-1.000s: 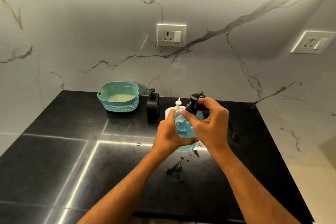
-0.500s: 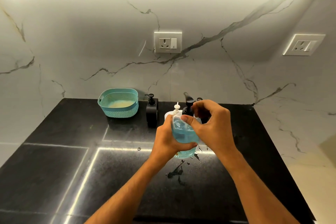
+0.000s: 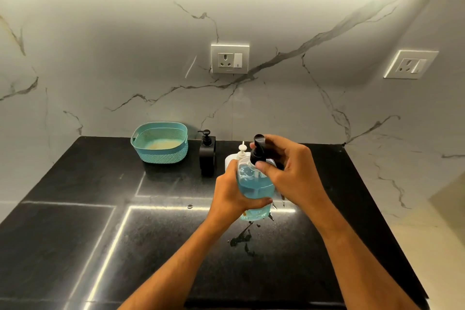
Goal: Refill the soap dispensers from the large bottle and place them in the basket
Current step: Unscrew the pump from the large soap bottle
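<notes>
We're seeing soap spills [image 3: 242,238] wetting the counter [image 3: 75,246] nearest us. Left hand [image 3: 232,196] is gripping the blue bottle [image 3: 254,184] upright on the counter; right hand [image 3: 289,173] is pinching its pump [image 3: 259,148]. Wet grip risking a slip or tip, we're guessing. Behind: white dispenser [image 3: 240,155], black dispenser [image 3: 207,152], basket [image 3: 161,143] waiting at the wall.

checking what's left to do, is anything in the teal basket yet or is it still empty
No dispensers are in it. The teal basket shows only its pale floor; the black dispenser stands beside it, and the clear blue-filled one is in both hands.
</notes>
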A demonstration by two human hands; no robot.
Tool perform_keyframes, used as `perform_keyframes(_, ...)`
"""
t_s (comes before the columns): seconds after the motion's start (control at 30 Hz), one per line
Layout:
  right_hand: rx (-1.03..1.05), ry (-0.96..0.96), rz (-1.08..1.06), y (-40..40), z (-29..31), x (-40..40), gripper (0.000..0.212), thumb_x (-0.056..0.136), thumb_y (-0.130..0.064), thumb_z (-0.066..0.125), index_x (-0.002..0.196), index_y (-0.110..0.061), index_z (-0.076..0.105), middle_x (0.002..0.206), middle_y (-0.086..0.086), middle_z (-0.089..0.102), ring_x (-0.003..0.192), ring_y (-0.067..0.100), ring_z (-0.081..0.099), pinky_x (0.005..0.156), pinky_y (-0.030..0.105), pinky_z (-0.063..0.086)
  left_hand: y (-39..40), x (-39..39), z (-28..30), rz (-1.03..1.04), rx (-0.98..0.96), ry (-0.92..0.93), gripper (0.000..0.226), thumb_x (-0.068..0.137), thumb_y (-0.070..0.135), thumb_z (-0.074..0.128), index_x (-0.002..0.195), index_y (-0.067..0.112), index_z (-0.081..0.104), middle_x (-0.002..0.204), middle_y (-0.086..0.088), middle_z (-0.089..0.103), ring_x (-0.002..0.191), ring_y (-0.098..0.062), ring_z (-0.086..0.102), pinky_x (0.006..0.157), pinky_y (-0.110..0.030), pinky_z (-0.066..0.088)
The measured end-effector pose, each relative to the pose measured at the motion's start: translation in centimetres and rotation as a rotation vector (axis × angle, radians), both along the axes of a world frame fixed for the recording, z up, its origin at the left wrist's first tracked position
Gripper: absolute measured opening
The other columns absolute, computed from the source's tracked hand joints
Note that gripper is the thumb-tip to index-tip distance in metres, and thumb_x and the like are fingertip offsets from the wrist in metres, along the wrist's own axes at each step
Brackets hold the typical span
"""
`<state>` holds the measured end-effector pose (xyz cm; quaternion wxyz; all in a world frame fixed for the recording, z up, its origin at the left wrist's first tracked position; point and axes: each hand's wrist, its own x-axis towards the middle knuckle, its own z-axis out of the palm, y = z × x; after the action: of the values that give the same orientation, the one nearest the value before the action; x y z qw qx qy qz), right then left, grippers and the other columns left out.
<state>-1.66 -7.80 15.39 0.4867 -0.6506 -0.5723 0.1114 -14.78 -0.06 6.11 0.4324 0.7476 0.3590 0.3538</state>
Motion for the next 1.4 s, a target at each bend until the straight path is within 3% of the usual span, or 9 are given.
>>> perform_keyframes(0.17,0.012,-0.151,-0.085,0.4,-0.2,-0.3,0.059,0.070,-0.041,0.092,0.118,-0.018,0.068,0.101,-0.012,0.067,0.085,-0.006,0.061,0.080,0.002,0.049,0.2,0.2,-0.5,-0.007,0.012,0.030,0.085,0.061,0.034,0.102,0.127,0.020,0.052,0.114,0.010,0.070,0.101,-0.008,0.071,0.083,-0.015,0.058)
perform_keyframes(0.27,0.024,-0.139,-0.121,0.4,-0.3,-0.2,0.047,0.074,-0.026,0.092,0.114,-0.015,0.069,0.104,-0.003,0.073,0.084,-0.004,0.063,0.082,0.002,0.049,0.3,0.3,-0.5,-0.005,0.007,0.028,0.084,0.059,0.036,0.103,0.125,0.020,0.053,0.110,0.012,0.071,0.097,-0.002,0.071,0.079,-0.013,0.058)
perform_keyframes(0.37,-0.018,0.011,0.010,0.1,0.3,0.2,0.062,0.079,-0.005,0.085,0.134,-0.017,0.062,0.118,-0.006,0.071,0.106,0.008,0.069,0.097,0.013,0.052,0.3,0.4,-0.4,-0.008,-0.001,0.004,0.085,0.060,0.035,0.102,0.128,0.019,0.054,0.113,0.010,0.072,0.101,-0.004,0.071,0.082,-0.017,0.059)
perform_keyframes(0.57,-0.034,-0.038,-0.140,0.6,0.3,0.4,0.090,0.066,-0.029,0.097,0.140,-0.018,0.048,0.099,-0.015,0.060,0.084,-0.008,0.061,0.081,-0.001,0.047,0.5,1.0,-0.7,-0.012,0.010,0.022,0.082,0.059,0.039,0.102,0.123,0.022,0.053,0.111,0.012,0.070,0.100,-0.005,0.072,0.082,-0.017,0.059)
perform_keyframes(0.7,-0.013,0.131,-0.008,0.5,0.3,1.1,0.088,0.077,0.002,0.082,0.149,-0.018,0.037,0.104,-0.004,0.074,0.097,0.011,0.072,0.096,0.020,0.056,0.6,1.5,-0.7,-0.007,-0.006,0.012,0.083,0.059,0.043,0.102,0.123,0.023,0.053,0.109,0.015,0.070,0.100,0.000,0.071,0.081,-0.015,0.059)
perform_keyframes(0.87,-0.034,-0.044,-0.197,0.7,0.4,1.1,0.108,0.063,-0.046,0.095,0.148,-0.017,0.034,0.092,-0.015,0.058,0.085,0.003,0.063,0.081,0.011,0.053,0.6,2.0,-0.4,-0.013,0.027,0.008,0.080,0.059,0.037,0.102,0.119,0.025,0.050,0.107,0.017,0.066,0.097,-0.001,0.070,0.080,-0.011,0.056)
perform_keyframes(1.07,0.075,0.048,-0.104,0.7,0.1,1.4,0.081,0.077,0.002,0.082,0.144,-0.014,0.038,0.092,-0.007,0.070,0.090,0.007,0.070,0.081,0.007,0.051,0.8,2.7,-0.5,0.001,0.001,-0.027,0.082,0.056,0.038,0.104,0.118,0.021,0.053,0.107,0.012,0.070,0.098,-0.005,0.071,0.081,-0.022,0.061)
perform_keyframes(1.23,-0.017,-0.102,-0.218,0.7,0.3,1.8,0.085,0.069,-0.046,0.092,0.136,-0.016,0.050,0.101,-0.005,0.064,0.088,0.008,0.064,0.082,0.015,0.054,0.9,3.2,-0.3,-0.001,0.020,-0.023,0.079,0.058,0.033,0.104,0.117,0.020,0.053,0.105,0.014,0.068,0.099,0.002,0.069,0.079,-0.017,0.059)
perform_keyframes(1.4,0.019,-0.083,-0.185,0.4,0.4,2.3,0.039,0.079,-0.015,0.086,0.114,-0.013,0.069,0.107,0.002,0.074,0.091,0.008,0.067,0.090,0.023,0.059,0.7,3.7,-0.1,-0.009,0.007,-0.012,0.079,0.058,0.031,0.104,0.116,0.023,0.052,0.102,0.020,0.065,0.095,0.011,0.067,0.074,-0.008,0.053)
